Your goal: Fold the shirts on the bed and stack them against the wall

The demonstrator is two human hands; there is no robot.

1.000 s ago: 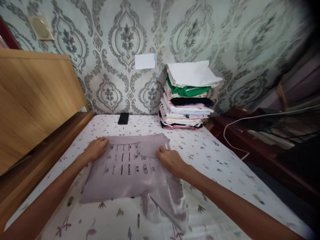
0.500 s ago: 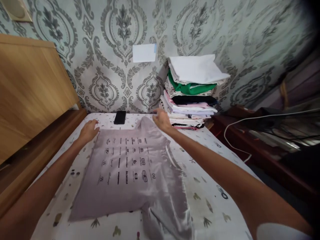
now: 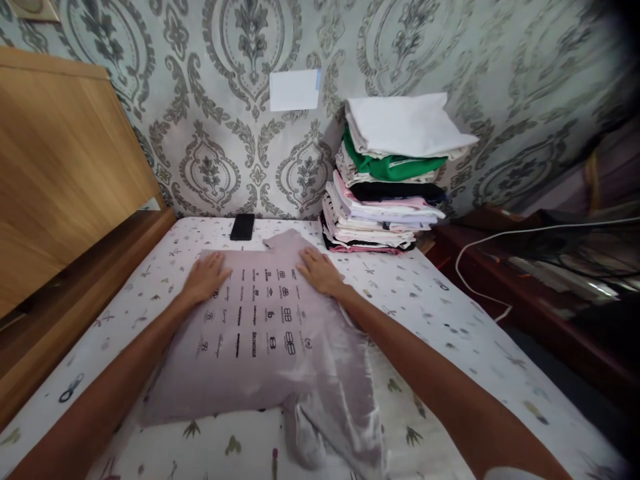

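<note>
A mauve T-shirt (image 3: 225, 380) with rows of dark printed logos lies spread sideways over a white patterned sheet, its collar side to the right. My left hand (image 3: 206, 277) rests flat on the shirt's far left part, fingers apart. On the far right part, close to the upper sleeve, my right hand (image 3: 320, 270) presses down with its fingers spread. The near sleeve (image 3: 303, 433) lies rumpled toward me. Neither hand grips the cloth.
A tall stack of folded clothes (image 3: 395, 180) stands by the wall at the back right. A black phone (image 3: 243, 227) lies beyond the shirt. To the left is a wooden cabinet (image 3: 65, 173); a white cable (image 3: 457, 260) hangs at the right.
Both hands have come down onto the shirt, the left moving right and the right moving nearer to me. The far sleeve now lies flatter. The view has shifted slightly.
</note>
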